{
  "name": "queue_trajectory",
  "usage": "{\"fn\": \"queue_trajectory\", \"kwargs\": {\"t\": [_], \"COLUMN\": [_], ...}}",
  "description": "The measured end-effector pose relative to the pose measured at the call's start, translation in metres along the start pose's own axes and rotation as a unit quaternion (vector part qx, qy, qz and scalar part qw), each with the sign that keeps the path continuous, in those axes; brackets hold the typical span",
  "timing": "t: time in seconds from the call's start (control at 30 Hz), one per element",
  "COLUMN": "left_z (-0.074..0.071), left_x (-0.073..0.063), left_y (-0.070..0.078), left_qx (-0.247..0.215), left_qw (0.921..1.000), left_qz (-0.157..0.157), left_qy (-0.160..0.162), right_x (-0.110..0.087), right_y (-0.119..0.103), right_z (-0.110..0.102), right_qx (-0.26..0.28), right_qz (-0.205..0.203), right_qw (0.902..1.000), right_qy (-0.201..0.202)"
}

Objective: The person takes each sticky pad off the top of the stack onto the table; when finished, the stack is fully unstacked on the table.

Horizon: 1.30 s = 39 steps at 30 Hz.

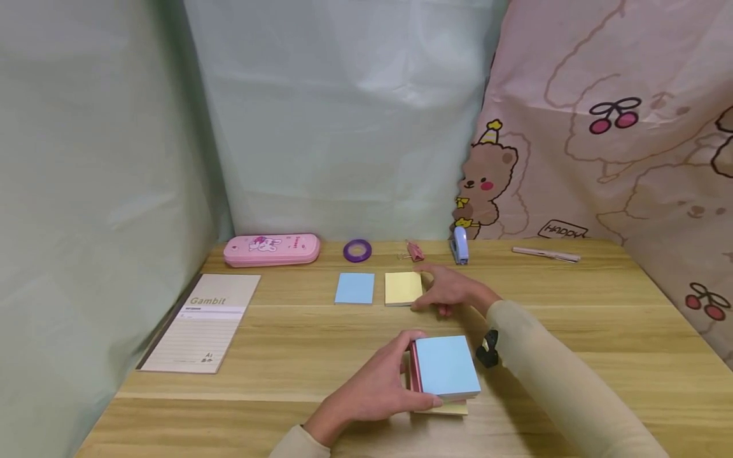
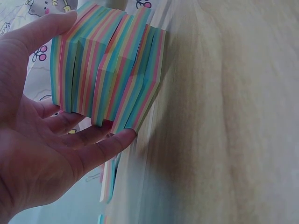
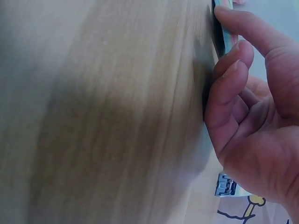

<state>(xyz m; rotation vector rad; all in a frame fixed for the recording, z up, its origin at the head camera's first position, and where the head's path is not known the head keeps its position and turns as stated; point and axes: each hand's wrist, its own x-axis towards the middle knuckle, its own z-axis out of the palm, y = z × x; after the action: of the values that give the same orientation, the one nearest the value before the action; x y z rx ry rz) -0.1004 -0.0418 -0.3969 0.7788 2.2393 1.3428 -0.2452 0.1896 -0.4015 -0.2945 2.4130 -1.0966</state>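
Observation:
My left hand [image 1: 385, 385] grips a thick stack of sticky note pads [image 1: 446, 366] near the front of the table, thumb on one side and fingers on the other. A blue pad tops the stack, with pink and yellow ones below. Striped, unevenly stacked edges of the sticky note pads [image 2: 117, 65] show in the left wrist view. Farther back, my right hand [image 1: 449, 289] pinches a yellow sticky note pad [image 1: 403, 288] by its right side, thumb at the near corner and forefinger at the far one. A blue sticky note pad [image 1: 355, 288] lies left of it.
Along the back stand a pink pencil case [image 1: 272, 250], a purple tape roll [image 1: 357, 250], a pink binder clip [image 1: 415, 250], a blue stapler [image 1: 460, 246] and a pink pen [image 1: 546, 254]. A notebook [image 1: 200, 324] lies at the left. Curtains enclose the table.

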Motion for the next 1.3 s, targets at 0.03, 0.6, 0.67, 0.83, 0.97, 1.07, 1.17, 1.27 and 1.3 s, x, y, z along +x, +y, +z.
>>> {"fn": "queue_trajectory", "kwargs": {"t": [0.03, 0.6, 0.67, 0.83, 0.97, 1.07, 1.17, 1.27, 1.3], "left_z": [0.000, 0.000, 0.000, 0.000, 0.000, 0.000, 0.000, 0.000, 0.000], "left_x": [0.000, 0.001, 0.001, 0.001, 0.002, 0.003, 0.003, 0.003, 0.003], "left_y": [0.000, -0.001, -0.001, -0.001, -0.002, -0.002, -0.002, -0.002, -0.002], "left_qx": [-0.002, -0.028, -0.029, -0.033, -0.034, -0.030, -0.028, -0.033, -0.037], "left_qw": [1.0000, 0.9996, 0.9995, 0.9994, 0.9994, 0.9995, 0.9995, 0.9993, 0.9992], "left_qz": [0.001, 0.011, 0.012, 0.012, 0.012, 0.012, 0.012, 0.014, 0.015], "left_qy": [-0.001, 0.000, 0.000, 0.000, 0.000, -0.002, -0.003, -0.004, -0.005], "right_x": [0.000, -0.027, -0.035, -0.057, -0.080, -0.100, -0.120, -0.138, -0.143], "right_y": [0.000, -0.004, -0.005, -0.007, -0.010, -0.011, -0.010, -0.006, -0.005], "right_z": [0.000, -0.031, -0.035, -0.039, -0.038, -0.035, -0.030, -0.022, -0.019], "right_qx": [-0.001, 0.011, 0.010, 0.000, -0.006, -0.002, 0.006, 0.020, 0.028], "right_qz": [0.000, -0.030, -0.036, -0.072, -0.104, -0.117, -0.129, -0.151, -0.160], "right_qw": [1.0000, 0.9995, 0.9993, 0.9972, 0.9943, 0.9928, 0.9910, 0.9877, 0.9861], "right_qy": [0.000, 0.008, 0.011, 0.021, 0.024, 0.029, 0.035, 0.037, 0.035]}}
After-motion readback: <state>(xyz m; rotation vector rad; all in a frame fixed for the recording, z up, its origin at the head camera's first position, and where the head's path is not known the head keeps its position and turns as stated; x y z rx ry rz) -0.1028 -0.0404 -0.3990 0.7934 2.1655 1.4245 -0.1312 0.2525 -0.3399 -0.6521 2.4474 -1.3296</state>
